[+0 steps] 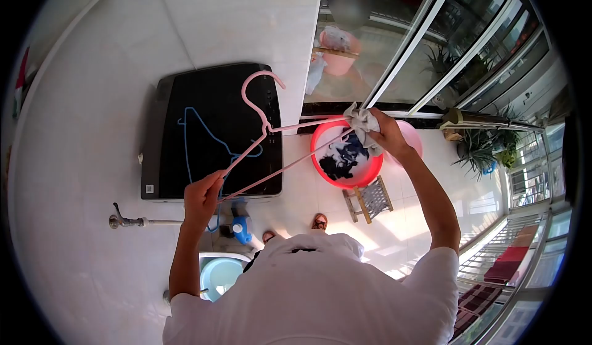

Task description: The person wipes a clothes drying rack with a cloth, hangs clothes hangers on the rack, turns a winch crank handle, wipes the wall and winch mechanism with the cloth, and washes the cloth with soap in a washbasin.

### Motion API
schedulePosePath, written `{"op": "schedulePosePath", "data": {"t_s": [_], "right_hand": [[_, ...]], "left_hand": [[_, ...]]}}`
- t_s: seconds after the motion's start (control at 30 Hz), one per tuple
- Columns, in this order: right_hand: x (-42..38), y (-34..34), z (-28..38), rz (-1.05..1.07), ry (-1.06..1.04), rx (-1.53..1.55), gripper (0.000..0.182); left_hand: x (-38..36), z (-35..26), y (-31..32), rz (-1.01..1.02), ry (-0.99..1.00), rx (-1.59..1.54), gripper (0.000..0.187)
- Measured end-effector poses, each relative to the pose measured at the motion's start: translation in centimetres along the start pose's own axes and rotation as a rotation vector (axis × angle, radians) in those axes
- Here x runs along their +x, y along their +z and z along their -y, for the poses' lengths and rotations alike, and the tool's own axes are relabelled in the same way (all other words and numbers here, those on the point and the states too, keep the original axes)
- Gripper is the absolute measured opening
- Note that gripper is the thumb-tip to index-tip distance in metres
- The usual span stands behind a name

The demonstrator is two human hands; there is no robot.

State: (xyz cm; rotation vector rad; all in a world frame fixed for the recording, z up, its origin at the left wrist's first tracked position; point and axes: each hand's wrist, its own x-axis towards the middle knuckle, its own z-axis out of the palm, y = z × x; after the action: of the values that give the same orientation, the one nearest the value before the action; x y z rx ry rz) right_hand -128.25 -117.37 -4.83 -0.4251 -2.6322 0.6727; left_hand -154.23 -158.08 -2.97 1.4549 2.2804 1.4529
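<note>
A pink clothes hanger (266,127) is held up in front of me, its hook pointing away. My left hand (204,198) is closed around its left corner. At the other end, a crumpled light grey cloth (362,123) covers the hanger's right corner. Fingers of my right hand (387,134) grip this cloth; whether they also press on the hanger beneath is hidden. Below the cloth stands a red-pink basin (316,165) with dark and white clothes (345,157) inside.
Blue hangers (187,136) lie on the black washing machine (172,98). A small folding stool (374,201) stands by the basin, with another pink basin (410,138) behind. Nearby are a blue bottle (242,229), a light blue basin (216,274), a tap (126,220) and glass doors (394,49).
</note>
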Motion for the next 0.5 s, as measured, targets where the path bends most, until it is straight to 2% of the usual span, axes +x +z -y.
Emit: {"op": "schedulePosePath", "data": {"t_s": [0.03, 0.07, 0.1, 0.13, 0.17, 0.23, 0.3, 0.37, 0.43, 0.47, 0.5], "right_hand": [[-0.2, -1.3, 1.0, -0.081, 0.164, 0.163, 0.04], [-0.4, -0.6, -1.2, -0.288, 0.226, 0.37, 0.03], [-0.2, -0.6, -1.3, -0.446, 0.397, 0.682, 0.029], [-0.2, -0.2, -1.2, -0.511, 0.41, 0.931, 0.031], [-0.3, 0.6, -0.9, -0.57, 0.424, 1.182, 0.033], [1.1, 3.0, 2.3, -0.546, 0.469, 1.391, 0.043], [3.3, 4.8, 6.7, -0.547, 0.436, 1.612, 0.043], [5.3, 5.7, 11.0, -0.493, 0.319, 1.645, 0.042], [5.9, 6.7, 14.6, -0.477, 0.376, 1.408, 0.041], [6.2, 9.0, 15.2, -0.462, 0.332, 1.371, 0.038], [5.8, 11.7, 15.6, -0.487, 0.237, 1.204, 0.039]], "left_hand": [[0.0, 0.6, -0.4, -0.05, -0.068, -0.114, 0.02], [0.2, 1.4, -0.8, -0.1, -0.132, -0.226, 0.021], [0.6, 1.7, -1.0, -0.155, -0.192, -0.338, 0.021], [1.0, 1.9, -1.0, -0.178, -0.236, -0.396, 0.023], [1.3, 1.7, -0.5, -0.174, -0.265, -0.46, 0.023], [2.2, 1.3, 1.7, -0.152, -0.319, -0.585, 0.023], [2.9, 0.7, 4.6, -0.11, -0.278, -0.557, 0.024], [3.2, 0.2, 7.7, -0.075, -0.314, -0.603, 0.025], [3.9, 0.1, 10.4, -0.13, -0.396, -0.791, 0.024], [4.7, 0.1, 11.4, -0.167, -0.403, -0.897, 0.025], [5.6, 0.2, 12.3, -0.206, -0.408, -1.005, 0.025]]}}
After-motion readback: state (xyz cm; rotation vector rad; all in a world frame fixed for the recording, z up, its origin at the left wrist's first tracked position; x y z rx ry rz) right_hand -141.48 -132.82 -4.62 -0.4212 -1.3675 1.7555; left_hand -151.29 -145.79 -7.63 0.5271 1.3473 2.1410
